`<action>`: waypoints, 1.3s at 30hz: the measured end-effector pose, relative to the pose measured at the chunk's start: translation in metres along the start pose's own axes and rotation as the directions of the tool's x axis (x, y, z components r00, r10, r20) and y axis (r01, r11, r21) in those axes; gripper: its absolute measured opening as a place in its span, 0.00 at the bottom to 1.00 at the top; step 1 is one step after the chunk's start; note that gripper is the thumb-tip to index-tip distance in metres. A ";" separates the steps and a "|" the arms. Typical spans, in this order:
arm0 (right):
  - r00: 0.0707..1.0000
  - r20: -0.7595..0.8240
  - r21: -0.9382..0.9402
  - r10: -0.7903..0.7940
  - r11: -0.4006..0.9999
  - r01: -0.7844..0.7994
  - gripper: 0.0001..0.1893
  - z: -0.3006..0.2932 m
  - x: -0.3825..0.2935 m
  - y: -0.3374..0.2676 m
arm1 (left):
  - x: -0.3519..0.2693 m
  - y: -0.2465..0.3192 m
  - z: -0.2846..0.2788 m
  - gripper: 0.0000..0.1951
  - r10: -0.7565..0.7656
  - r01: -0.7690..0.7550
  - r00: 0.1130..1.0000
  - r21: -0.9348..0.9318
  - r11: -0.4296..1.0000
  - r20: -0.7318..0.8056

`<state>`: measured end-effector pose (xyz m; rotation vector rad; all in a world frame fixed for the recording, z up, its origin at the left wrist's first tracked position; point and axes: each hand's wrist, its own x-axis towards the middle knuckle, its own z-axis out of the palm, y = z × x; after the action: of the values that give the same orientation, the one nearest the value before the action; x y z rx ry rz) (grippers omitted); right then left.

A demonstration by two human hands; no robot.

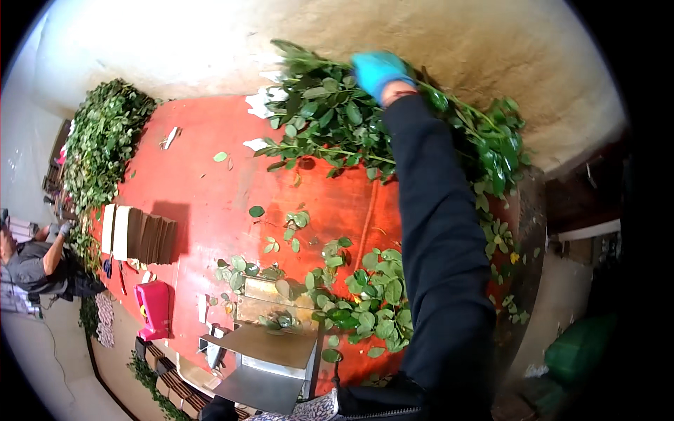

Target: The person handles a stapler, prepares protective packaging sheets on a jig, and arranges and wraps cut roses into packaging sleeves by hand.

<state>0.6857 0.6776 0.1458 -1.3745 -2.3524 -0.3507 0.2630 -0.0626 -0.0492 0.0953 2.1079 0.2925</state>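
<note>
My right hand (382, 75), in a blue glove and slightly blurred, is closed around a leafy rose stem (463, 104) at the wall side of a pile of cut roses (337, 108). Several white-covered heads (260, 101) point left from the pile; their detail is too small to tell. My right sleeve crosses the red tabletop (210, 184) and hides part of the foliage. My left hand is out of view; before that side of my body stands a metal stand with flat plates (268, 344), with loose rose leaves (379, 310) beside it.
Left are a big heap of leafy stems (105, 142), a stack of cardboard sheets (139, 234), scissors (107, 267) and a pink holder (154, 310). A co-worker in a dark shirt (39, 266) stands at the far left. A plaster wall (474, 47) borders the table.
</note>
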 end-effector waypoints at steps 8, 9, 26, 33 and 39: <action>0.775 0.583 0.120 0.243 0.918 -0.378 0.43 0.079 -0.048 0.021 | 0.000 0.008 -0.006 0.18 -0.007 0.008 1.000 0.007 1.000 -0.012; 0.712 0.669 0.099 0.213 0.924 -0.370 0.46 0.067 -0.047 0.013 | -0.002 0.008 -0.006 0.18 -0.002 0.002 1.000 0.011 1.000 -0.011; 0.828 0.555 0.335 -0.083 0.933 -0.131 0.31 -0.055 -0.278 -0.216 | 0.025 -0.106 -0.028 0.21 0.347 -0.339 0.935 -0.097 0.936 0.072; 0.990 0.115 0.221 0.083 0.969 -0.107 0.31 -0.095 -0.289 -0.258 | -0.007 -0.139 -0.028 0.19 0.283 -0.282 0.959 0.030 0.959 -0.011; 0.955 -0.205 0.544 0.214 0.836 -0.070 0.24 -0.189 -0.348 -0.335 | 0.007 -0.161 -0.040 0.19 0.255 -0.263 0.964 0.105 0.959 0.080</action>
<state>0.5862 0.1685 0.1511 -1.1378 -1.9115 0.1593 0.2336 -0.2239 -0.0746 0.4466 2.0465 0.3185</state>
